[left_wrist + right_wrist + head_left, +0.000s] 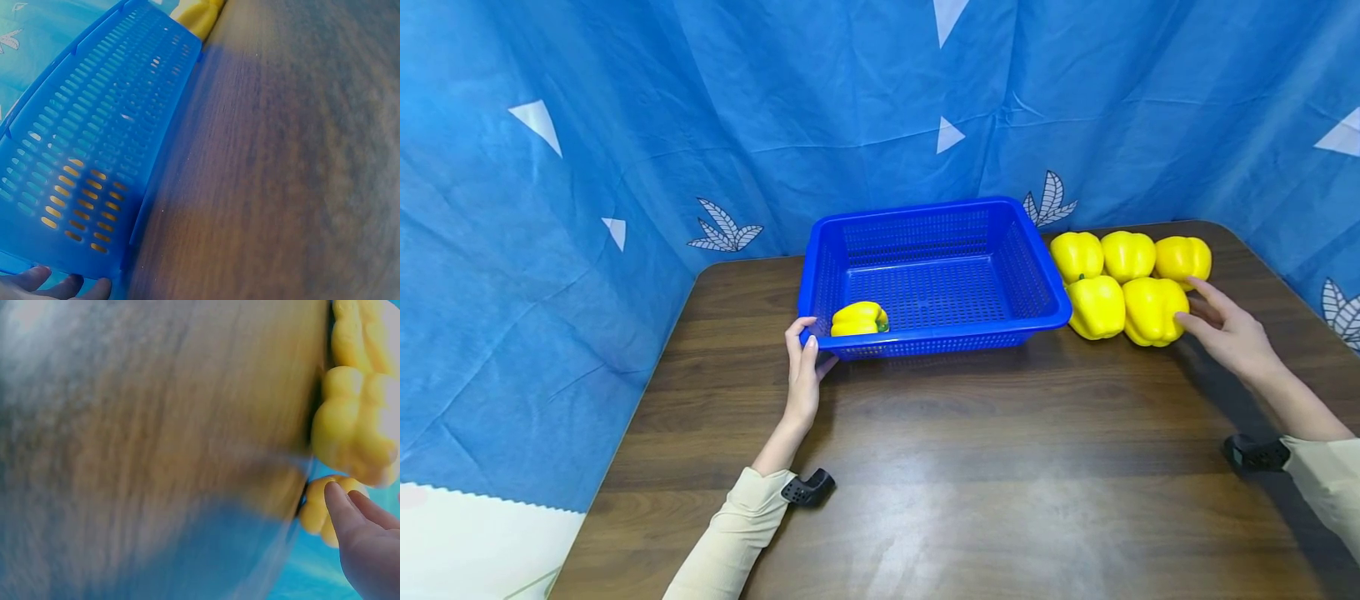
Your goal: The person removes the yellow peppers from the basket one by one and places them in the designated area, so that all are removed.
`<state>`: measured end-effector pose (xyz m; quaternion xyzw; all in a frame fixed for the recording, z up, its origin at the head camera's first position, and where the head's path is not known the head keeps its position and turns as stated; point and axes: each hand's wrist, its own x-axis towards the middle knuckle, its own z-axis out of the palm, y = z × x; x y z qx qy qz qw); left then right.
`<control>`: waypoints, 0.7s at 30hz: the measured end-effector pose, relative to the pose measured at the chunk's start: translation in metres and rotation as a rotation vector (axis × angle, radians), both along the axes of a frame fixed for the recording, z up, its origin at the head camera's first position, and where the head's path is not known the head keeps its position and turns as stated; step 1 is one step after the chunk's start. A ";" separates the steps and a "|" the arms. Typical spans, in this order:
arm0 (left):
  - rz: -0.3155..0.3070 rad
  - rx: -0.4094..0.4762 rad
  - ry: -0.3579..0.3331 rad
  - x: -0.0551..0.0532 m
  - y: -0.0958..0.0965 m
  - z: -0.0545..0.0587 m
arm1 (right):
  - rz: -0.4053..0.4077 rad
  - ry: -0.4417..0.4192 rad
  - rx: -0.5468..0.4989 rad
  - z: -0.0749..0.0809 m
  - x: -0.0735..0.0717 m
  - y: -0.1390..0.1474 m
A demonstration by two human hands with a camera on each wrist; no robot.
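A blue plastic basket [940,335] with slotted walls stands at the back of the table. One yellow bell pepper [859,318] lies inside its front left corner. My left hand [803,379] grips the basket's rim at that corner; fingertips [99,289] show against the basket's end in the left wrist view. To the basket's right, several yellow bell peppers [1096,308] sit close together in two rows. My right hand [1236,337] is at the front right pepper [1153,310], thumb and fingers spread beside it. Whether they touch it I cannot tell.
The wooden table [970,467] stretches forward from the basket and peppers. Behind it hangs a blue curtain [865,100] with white triangles and leaf prints, close to the basket's back rim. Black wrist cameras [808,489] are strapped over both cream sleeves.
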<state>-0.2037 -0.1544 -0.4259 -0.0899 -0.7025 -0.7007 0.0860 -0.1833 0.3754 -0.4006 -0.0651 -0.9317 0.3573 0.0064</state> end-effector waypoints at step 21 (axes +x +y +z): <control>0.004 -0.005 0.002 -0.001 0.000 -0.001 | 0.003 0.234 0.056 0.003 -0.001 -0.001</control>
